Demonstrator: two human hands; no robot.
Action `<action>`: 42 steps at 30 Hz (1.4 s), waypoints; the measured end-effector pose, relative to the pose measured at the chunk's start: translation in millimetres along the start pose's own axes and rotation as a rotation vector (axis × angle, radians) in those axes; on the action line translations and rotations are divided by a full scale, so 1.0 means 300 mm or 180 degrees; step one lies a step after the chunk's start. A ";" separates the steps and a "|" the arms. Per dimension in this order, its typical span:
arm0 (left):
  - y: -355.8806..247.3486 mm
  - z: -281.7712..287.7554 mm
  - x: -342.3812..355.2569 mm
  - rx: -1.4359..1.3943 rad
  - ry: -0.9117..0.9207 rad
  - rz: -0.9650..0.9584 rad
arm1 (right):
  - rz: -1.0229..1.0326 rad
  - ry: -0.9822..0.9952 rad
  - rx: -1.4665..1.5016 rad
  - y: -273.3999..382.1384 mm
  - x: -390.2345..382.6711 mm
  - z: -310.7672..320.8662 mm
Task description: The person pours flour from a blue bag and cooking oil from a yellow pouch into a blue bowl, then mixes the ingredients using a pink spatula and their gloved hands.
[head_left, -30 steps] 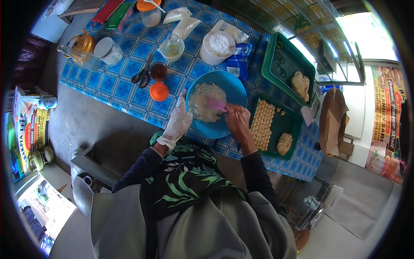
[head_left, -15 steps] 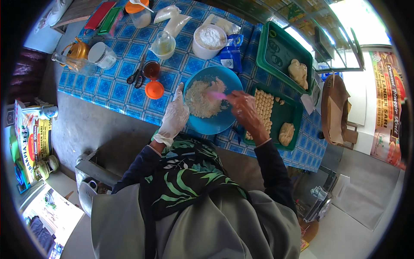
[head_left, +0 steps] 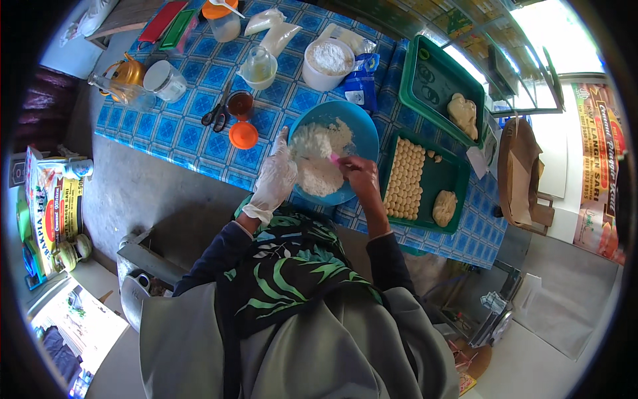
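Note:
A blue bowl stands at the table's near edge, holding white and pale-beige flour. My left hand, in a thin clear glove, grips the bowl's left rim, fingers pointing away from me. Over the bowl's right side, my right hand is closed around the handle of a pink tool, probably a spatula. Its working end is buried in the flour, so its shape is hidden. Right of the bowl, a green tray holds rows of small dough balls and a dough lump.
Behind the bowl stand a white tub of flour and a blue packet. To the left lie scissors, a brown jar and an orange lid. Another green tray with dough sits at the far right.
My right hand has moved left and nearer, with the pink tool now deeper in the flour. More white flour shows on top. The left hand stays at the rim.

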State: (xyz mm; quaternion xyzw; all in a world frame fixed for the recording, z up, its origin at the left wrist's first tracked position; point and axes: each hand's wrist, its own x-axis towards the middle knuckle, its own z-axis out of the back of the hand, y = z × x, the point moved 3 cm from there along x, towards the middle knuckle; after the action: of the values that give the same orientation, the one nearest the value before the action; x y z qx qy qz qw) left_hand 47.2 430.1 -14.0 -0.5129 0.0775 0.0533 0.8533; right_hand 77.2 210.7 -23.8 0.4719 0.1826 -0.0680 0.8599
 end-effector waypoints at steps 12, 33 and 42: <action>0.061 0.006 0.005 -0.0540 -0.0104 -0.0148 | 0.0940 -0.0757 -0.2466 0.063 -0.004 0.048; 0.003 0.038 0.009 -0.0130 0.0194 0.0224 | 0.0824 0.0921 -0.1139 -0.072 0.025 -0.029; 0.142 -0.014 0.028 -0.0695 -0.0165 -0.0051 | 0.1086 -0.0198 -0.2517 0.034 0.011 -0.072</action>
State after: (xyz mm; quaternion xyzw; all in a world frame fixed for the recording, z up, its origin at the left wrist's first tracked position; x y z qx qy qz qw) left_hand 47.8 446.5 -54.6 -0.6019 0.0450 0.0678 0.7944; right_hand 77.8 234.5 -27.3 0.1272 0.0880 0.1362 0.9785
